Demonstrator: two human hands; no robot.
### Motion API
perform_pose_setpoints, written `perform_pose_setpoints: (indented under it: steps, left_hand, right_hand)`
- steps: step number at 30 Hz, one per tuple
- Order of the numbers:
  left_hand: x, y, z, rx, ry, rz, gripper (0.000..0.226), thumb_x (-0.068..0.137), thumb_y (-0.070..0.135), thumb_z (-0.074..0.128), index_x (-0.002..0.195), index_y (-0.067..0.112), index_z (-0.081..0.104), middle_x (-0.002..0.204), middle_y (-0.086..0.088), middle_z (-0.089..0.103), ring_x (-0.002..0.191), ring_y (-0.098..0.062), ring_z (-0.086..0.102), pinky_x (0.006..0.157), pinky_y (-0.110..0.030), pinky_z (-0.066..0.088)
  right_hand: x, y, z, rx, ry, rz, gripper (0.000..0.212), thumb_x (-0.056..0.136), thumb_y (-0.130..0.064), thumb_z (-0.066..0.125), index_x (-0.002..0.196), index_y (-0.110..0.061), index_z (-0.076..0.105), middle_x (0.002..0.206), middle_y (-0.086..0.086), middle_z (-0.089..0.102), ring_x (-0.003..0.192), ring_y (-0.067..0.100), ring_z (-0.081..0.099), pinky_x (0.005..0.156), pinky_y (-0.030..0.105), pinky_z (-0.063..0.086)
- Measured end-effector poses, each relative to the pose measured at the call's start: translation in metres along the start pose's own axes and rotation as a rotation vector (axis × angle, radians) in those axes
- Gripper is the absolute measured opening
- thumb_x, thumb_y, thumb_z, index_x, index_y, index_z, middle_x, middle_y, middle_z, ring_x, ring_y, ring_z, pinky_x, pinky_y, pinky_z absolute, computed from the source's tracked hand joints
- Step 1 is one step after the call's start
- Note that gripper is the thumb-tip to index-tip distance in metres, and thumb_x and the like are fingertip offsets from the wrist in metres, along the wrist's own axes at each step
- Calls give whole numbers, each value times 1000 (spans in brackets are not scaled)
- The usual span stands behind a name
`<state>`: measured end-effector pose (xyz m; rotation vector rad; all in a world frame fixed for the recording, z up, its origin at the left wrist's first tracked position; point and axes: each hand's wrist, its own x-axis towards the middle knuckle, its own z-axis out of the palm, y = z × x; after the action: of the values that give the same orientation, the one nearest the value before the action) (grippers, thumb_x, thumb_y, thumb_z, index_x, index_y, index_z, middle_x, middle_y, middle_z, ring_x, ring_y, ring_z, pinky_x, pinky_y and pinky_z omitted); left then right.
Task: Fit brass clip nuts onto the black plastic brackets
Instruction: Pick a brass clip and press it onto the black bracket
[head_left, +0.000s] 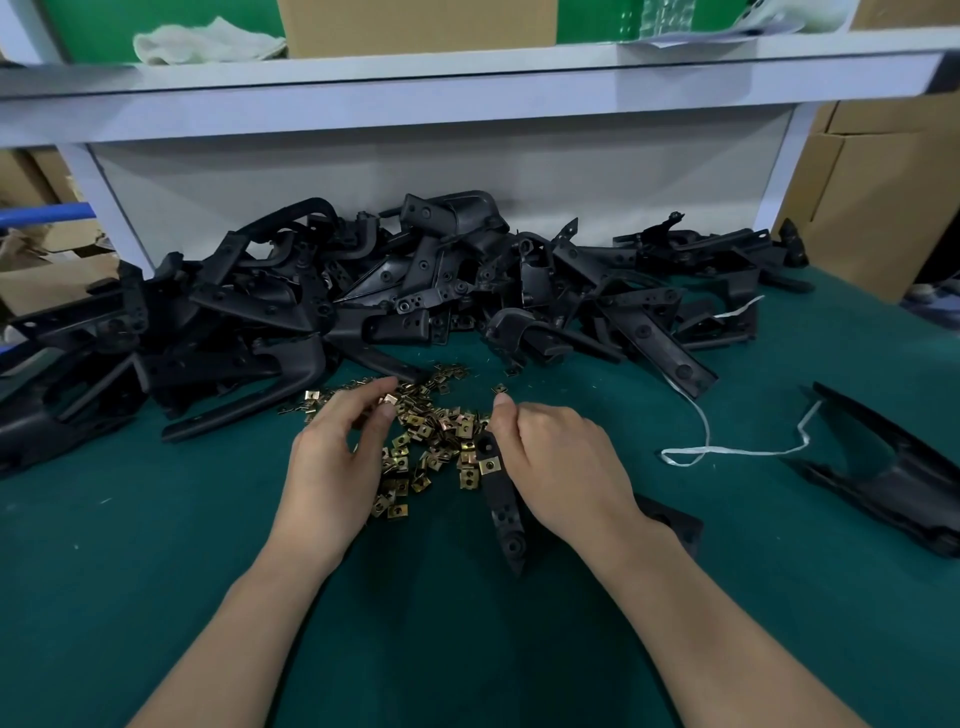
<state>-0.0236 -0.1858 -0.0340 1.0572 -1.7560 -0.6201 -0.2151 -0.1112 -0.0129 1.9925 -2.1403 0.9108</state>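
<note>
Thumb and forefinger of the left hand (337, 457) are narrowed, seemingly pinching a brass clip nut (390, 399) on the loose nut pile (431, 423). The right hand (556, 462) curls round the top of a black bracket (504, 512) on the counter (467, 649); one fitted nut (488, 464) already sits on it. This looks like picking up; next, the nut must slide squarely over a bare bracket edge. The bracket heap (415, 291) crowds behind, and the near counter offers room.

Nothing legible is picked out here: no text, label, brand, number or sign can be read on anything in view.
</note>
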Motion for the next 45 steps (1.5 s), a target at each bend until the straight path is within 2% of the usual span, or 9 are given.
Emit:
perform_pose_setpoints:
  steps: [2,4,6,9,18,29,37,41,45]
  left_hand:
    - [-2,1,0,40,-13,26,28,100,34,55,128,36,62,105,32,61,105,5,57,82,-10,41]
    - [-5,5,1,113,-31,60,33,95,49,50,127,44,56,104,37,57,105,2,55,80,-13,40]
    - [-9,10,2,181,-52,126,34,92,56,46,123,47,55,107,43,54,106,4,51,80,-12,38]
    - [-16,18,7,223,-72,235,29,98,47,46,123,42,59,108,30,60,103,1,49,84,-13,39]
    - [-20,21,13,132,-180,262,36,101,40,45,135,36,54,110,24,56,99,-17,60,84,-42,53]
    - [-19,22,14,194,-89,292,29,97,38,52,121,28,64,106,19,64,96,-1,57,84,-39,54]
    - [-21,26,12,198,-83,268,15,94,41,53,108,42,57,101,23,64,94,-10,62,77,-39,55]
    - [-22,26,12,211,-92,262,14,92,37,57,104,43,56,97,22,64,91,-10,61,73,-39,54]
    - [-22,23,13,243,-94,273,15,91,35,59,104,41,55,96,22,62,87,-12,61,70,-41,54]
  right_hand:
    - [-1,0,-1,-9,-16,-6,57,104,-47,16,66,-19,48,58,-5,50,53,22,53,58,39,47]
    - [-2,-2,-2,0,-46,-39,60,103,-50,12,92,-21,64,70,-4,63,64,22,61,64,41,50]
    - [-3,-4,-4,43,-62,-98,51,104,-51,15,112,-27,59,70,-6,62,64,21,60,63,42,49]
    - [-3,-4,-6,109,-89,-144,42,104,-55,20,121,-34,52,65,-13,55,62,16,60,60,39,46]
    - [-3,-2,-6,105,-144,-198,41,102,-56,21,127,-33,45,65,-13,51,62,16,59,58,32,33]
    - [-2,-1,-5,131,-163,-166,31,105,-53,27,118,-32,46,67,-9,56,60,14,54,60,34,34]
    - [-3,1,-3,143,-138,-197,40,100,-62,22,124,-38,44,69,-8,61,63,14,60,59,33,36]
    - [-3,2,-2,136,-121,-196,41,98,-65,19,122,-40,42,60,-14,46,64,14,58,59,32,31]
    - [-3,2,-2,147,-123,-193,36,100,-63,22,122,-41,41,62,-13,48,63,14,58,58,32,33]
